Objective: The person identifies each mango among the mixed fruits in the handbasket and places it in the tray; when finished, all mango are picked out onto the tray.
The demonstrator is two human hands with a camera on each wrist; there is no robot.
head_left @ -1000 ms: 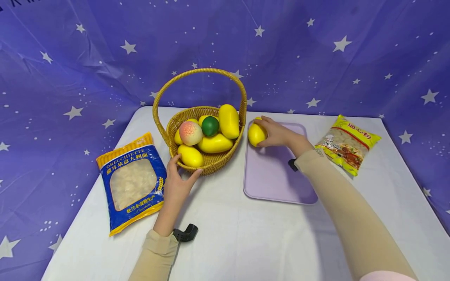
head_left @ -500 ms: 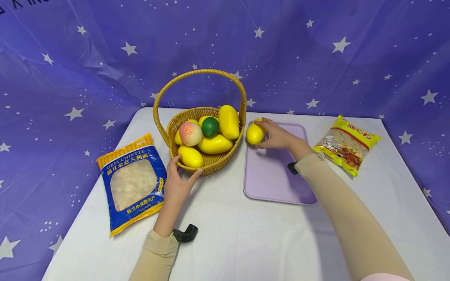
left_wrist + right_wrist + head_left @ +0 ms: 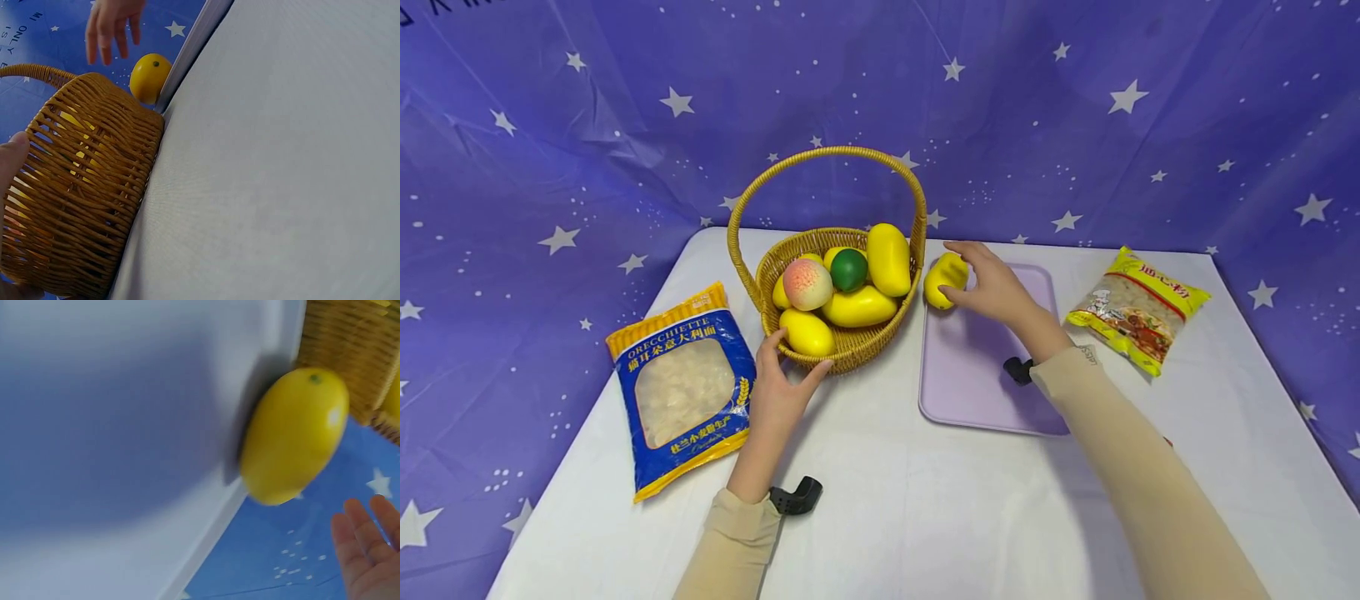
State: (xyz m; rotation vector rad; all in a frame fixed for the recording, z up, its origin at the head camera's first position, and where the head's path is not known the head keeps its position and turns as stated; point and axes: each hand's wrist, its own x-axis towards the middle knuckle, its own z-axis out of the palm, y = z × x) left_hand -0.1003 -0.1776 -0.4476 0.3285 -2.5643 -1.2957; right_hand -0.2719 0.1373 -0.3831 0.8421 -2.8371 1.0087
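A yellow mango [image 3: 944,282] lies at the far left corner of the lilac tray [image 3: 970,400]. My right hand [image 3: 996,287] is just right of it, and in the right wrist view its extended fingers [image 3: 365,534] are clear of the mango [image 3: 294,437]. My left hand [image 3: 778,396] rests with spread thumb and fingers against the near left side of the wicker basket [image 3: 868,354]. Inside the basket are several yellow mangoes [image 3: 859,307], a pink-and-cream peach [image 3: 807,285] and a dark green round fruit [image 3: 848,270]. The left wrist view shows the thumb [image 3: 14,156] touching the basket's weave.
A blue and orange bag of orecchiette pasta [image 3: 685,392] lies left of the basket. Beyond the tray's right side is a yellow pasta bag [image 3: 1138,308]. The white-covered table [image 3: 880,500] ends at a purple star-patterned backdrop [image 3: 1037,125]. The basket's tall handle [image 3: 835,152] arches upward.
My right hand shifted the mango slightly left, then its fingers spread and let go of it. My left hand and the basket have stayed in place.
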